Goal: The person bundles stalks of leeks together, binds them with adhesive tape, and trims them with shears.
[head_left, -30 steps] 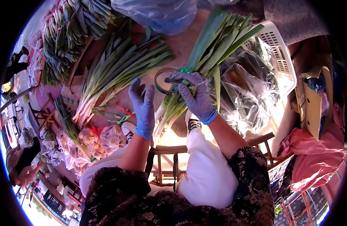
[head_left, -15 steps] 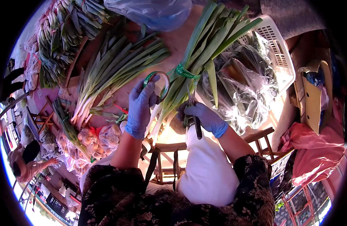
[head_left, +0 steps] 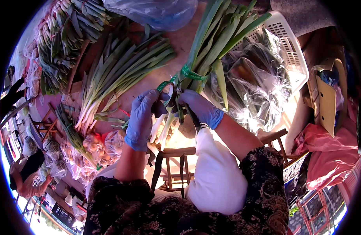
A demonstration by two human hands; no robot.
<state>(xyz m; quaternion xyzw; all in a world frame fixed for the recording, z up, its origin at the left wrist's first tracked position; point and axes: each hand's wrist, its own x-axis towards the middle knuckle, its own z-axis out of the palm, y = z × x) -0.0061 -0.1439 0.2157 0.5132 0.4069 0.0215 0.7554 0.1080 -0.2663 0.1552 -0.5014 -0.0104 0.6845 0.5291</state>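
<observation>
A bundle of leeks [head_left: 212, 47] lies in front of me, with printed green tape [head_left: 194, 74] around its stalks. My left hand [head_left: 143, 111], in a blue glove, is closed on a roll of green tape [head_left: 162, 86] just left of the bundle. My right hand [head_left: 202, 107], gloved too, is closed around a black-handled cutting tool [head_left: 194, 118]. Whether that is a knife or scissors, I cannot tell. The tool's front end is at the tape between roll and bundle. Both hands are close together, and they partly hide the lower stalks.
Loose leeks [head_left: 114, 74] lie to the left, beyond them a pile of tied leeks [head_left: 59, 43]. A white plastic basket [head_left: 292, 51] with clear plastic bags [head_left: 255, 86] stands right. Bagged produce [head_left: 116, 141] sits at lower left; another person [head_left: 29, 176] is at far left.
My right hand has moved left and up with the cutting tool, from beside the bundle to the tape roll. The roll in my left hand has shifted slightly and turned.
</observation>
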